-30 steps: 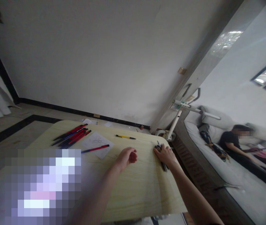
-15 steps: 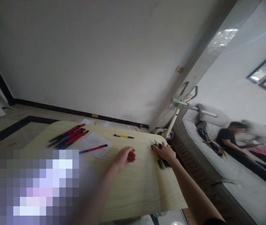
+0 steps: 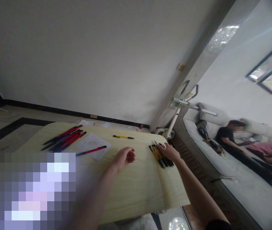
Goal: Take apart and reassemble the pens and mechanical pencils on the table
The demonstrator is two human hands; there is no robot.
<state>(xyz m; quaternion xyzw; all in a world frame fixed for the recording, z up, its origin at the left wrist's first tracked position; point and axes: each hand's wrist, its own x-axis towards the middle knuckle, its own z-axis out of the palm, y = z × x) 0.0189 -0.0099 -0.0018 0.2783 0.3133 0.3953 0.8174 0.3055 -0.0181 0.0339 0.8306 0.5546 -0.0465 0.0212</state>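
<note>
My right hand [image 3: 170, 151] lies flat with fingers stretched out on a bunch of black and yellow pens [image 3: 158, 153] near the right edge of the pale wooden table [image 3: 136, 188]. My left hand [image 3: 124, 157] rests mid-table with fingers loosely curled and nothing visible in them. A single yellow pen [image 3: 122, 137] lies beyond it. To the left, a red pen [image 3: 91, 150] lies across a sheet of paper [image 3: 93, 141], and a pile of red and blue pens [image 3: 62, 138] sits further left.
A blurred-out patch covers the table's near left. A white scooter [image 3: 179, 111] leans by the wall corner. A person in black [image 3: 231, 140] sits on a grey sofa [image 3: 222, 166] at the right. Floor with a dark border lies beyond the table.
My right hand has slid back off the black and yellow pens, which now lie fanned out in view. The camera has tilted upward slightly. My left hand stays put.
</note>
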